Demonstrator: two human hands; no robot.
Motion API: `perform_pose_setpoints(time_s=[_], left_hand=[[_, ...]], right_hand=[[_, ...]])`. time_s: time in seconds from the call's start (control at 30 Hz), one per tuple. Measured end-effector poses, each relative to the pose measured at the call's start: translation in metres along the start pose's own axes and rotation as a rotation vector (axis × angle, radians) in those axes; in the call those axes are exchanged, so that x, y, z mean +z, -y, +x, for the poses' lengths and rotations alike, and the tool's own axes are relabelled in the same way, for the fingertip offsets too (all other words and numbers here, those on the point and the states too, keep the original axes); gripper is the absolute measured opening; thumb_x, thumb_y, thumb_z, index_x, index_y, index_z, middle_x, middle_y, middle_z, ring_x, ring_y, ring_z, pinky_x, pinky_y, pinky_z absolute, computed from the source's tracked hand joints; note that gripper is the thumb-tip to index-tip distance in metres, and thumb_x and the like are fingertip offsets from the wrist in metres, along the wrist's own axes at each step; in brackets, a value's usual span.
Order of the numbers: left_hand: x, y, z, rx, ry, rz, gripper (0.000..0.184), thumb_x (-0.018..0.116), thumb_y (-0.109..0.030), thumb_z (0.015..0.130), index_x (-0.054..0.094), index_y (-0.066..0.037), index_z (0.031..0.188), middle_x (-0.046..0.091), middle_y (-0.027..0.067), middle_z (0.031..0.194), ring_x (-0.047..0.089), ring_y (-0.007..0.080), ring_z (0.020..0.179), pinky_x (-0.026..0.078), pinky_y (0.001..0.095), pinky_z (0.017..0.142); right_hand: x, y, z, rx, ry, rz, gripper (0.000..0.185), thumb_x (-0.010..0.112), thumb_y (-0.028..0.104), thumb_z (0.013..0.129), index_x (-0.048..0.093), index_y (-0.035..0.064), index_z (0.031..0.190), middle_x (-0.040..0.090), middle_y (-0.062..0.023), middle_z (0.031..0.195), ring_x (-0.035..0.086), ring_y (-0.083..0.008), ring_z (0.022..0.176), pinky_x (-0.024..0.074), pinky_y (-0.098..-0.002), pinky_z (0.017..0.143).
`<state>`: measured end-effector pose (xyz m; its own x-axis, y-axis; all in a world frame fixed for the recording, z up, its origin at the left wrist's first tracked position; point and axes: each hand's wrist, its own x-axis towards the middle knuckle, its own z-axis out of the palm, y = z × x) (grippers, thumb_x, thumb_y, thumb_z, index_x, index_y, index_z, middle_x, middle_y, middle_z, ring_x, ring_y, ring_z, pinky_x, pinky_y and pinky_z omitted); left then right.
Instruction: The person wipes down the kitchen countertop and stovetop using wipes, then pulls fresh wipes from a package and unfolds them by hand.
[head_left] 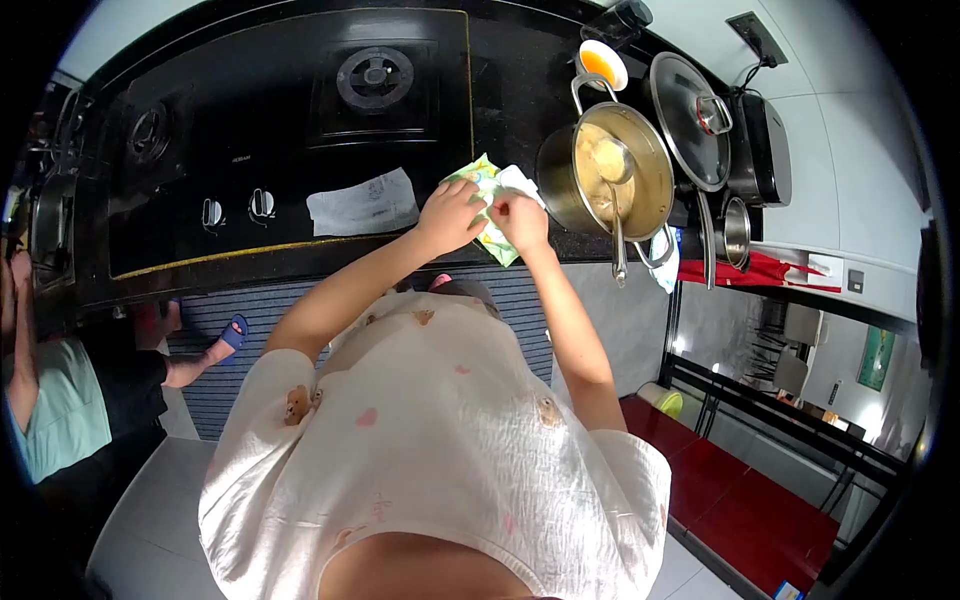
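A green and white patterned soft packet (497, 243), which looks like a pack of wipes, lies at the counter's front edge. My left hand (452, 215) grips its left side, fingers curled over the top. Over the right side, my right hand (521, 222) is closed with thumb and fingertips pinched together; what is between them is hidden. Just behind those knuckles shows something white (518, 182), a sheet or a flap. To the left, a flat grey-white cloth (362, 204) lies on the black stove.
Right of my hands stands a steel pot (560, 175) with pale liquid and a ladle (612, 165). Near it are an orange-filled bowl (600, 66), a glass lid (688, 120) and a small steel pan (736, 230). Another person (60, 400) is at the far left.
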<state>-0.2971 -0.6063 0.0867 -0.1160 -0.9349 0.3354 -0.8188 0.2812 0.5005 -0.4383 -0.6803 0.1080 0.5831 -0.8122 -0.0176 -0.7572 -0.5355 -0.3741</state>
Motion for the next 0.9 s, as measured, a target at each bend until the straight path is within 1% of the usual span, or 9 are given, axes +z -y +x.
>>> perform_pose_setpoints(time_s=[0.03,0.13,0.3,0.37,0.47,0.57,0.67,0.8,0.9], left_hand=[[0.001,-0.001,0.001,-0.010,-0.007,0.000,0.027,0.059,-0.025,0.069,0.058,-0.006,0.088,0.050,0.0096,0.099,0.044,0.0242,0.100,0.035,0.0371,0.085],[0.003,-0.003,0.001,-0.022,-0.009,0.022,0.029,0.060,-0.027,0.068,0.056,-0.006,0.088,0.050,0.0098,0.099,0.044,0.0245,0.100,0.034,0.0368,0.086],[0.006,-0.003,0.001,-0.015,-0.028,0.062,0.028,0.060,-0.025,0.068,0.056,-0.007,0.089,0.049,0.0103,0.100,0.043,0.0251,0.100,0.033,0.0363,0.085],[0.006,-0.003,0.002,-0.022,-0.005,0.067,0.028,0.059,-0.024,0.069,0.055,-0.007,0.090,0.049,0.0106,0.100,0.043,0.0250,0.100,0.033,0.0361,0.085],[0.006,-0.004,0.001,-0.036,0.005,0.063,0.027,0.059,-0.022,0.068,0.055,-0.007,0.090,0.049,0.0106,0.100,0.043,0.0249,0.100,0.033,0.0361,0.085],[0.006,-0.004,0.001,-0.036,-0.015,0.045,0.026,0.059,-0.021,0.068,0.056,-0.007,0.089,0.049,0.0101,0.099,0.043,0.0246,0.101,0.033,0.0363,0.085],[0.005,-0.004,0.001,-0.041,-0.026,0.035,0.025,0.060,-0.020,0.067,0.056,-0.007,0.088,0.048,0.0096,0.099,0.043,0.0243,0.101,0.033,0.0364,0.085],[0.006,-0.005,0.001,-0.040,-0.032,0.054,0.025,0.060,-0.020,0.067,0.057,-0.007,0.088,0.048,0.0094,0.099,0.042,0.0240,0.101,0.032,0.0363,0.086],[0.005,-0.005,0.000,-0.053,-0.013,0.036,0.025,0.060,-0.020,0.067,0.057,-0.008,0.088,0.048,0.0095,0.099,0.042,0.0240,0.101,0.032,0.0362,0.086]], right_hand=[[-0.003,0.000,-0.001,0.021,0.021,0.044,0.010,0.059,0.016,0.065,0.059,0.0064,0.070,0.058,-0.0107,0.071,0.057,-0.0283,0.063,0.0450,-0.0360,0.056],[0.003,-0.009,-0.002,0.036,-0.007,0.092,0.011,0.059,0.015,0.066,0.058,0.0054,0.070,0.058,-0.0109,0.071,0.057,-0.0288,0.063,0.0451,-0.0364,0.057],[0.011,-0.005,-0.003,-0.092,-0.056,-0.081,0.010,0.056,0.013,0.067,0.057,0.0036,0.069,0.056,-0.0122,0.073,0.056,-0.0295,0.065,0.0460,-0.0375,0.058],[0.015,-0.005,-0.003,-0.145,-0.068,-0.166,0.010,0.055,0.013,0.067,0.057,0.0024,0.068,0.055,-0.0127,0.076,0.056,-0.0303,0.065,0.0460,-0.0385,0.058],[0.014,-0.005,-0.002,-0.154,-0.059,-0.160,0.011,0.056,0.013,0.067,0.056,0.0015,0.070,0.055,-0.0125,0.075,0.056,-0.0307,0.066,0.0458,-0.0387,0.059],[0.004,-0.009,0.000,-0.158,0.079,-0.079,0.013,0.054,0.014,0.069,0.054,0.0015,0.073,0.054,-0.0132,0.079,0.056,-0.0296,0.072,0.0470,-0.0387,0.064],[0.000,-0.008,-0.001,-0.207,0.040,-0.073,0.012,0.053,0.012,0.070,0.054,0.0013,0.074,0.054,-0.0133,0.079,0.056,-0.0301,0.072,0.0469,-0.0388,0.064],[0.004,-0.008,0.001,-0.290,0.020,-0.241,0.011,0.052,0.013,0.070,0.054,0.0020,0.072,0.054,-0.0125,0.078,0.057,-0.0282,0.072,0.0477,-0.0378,0.062],[0.008,-0.010,0.005,-0.316,0.048,-0.321,0.012,0.052,0.013,0.068,0.055,0.0019,0.071,0.055,-0.0120,0.077,0.057,-0.0275,0.072,0.0480,-0.0376,0.063]])
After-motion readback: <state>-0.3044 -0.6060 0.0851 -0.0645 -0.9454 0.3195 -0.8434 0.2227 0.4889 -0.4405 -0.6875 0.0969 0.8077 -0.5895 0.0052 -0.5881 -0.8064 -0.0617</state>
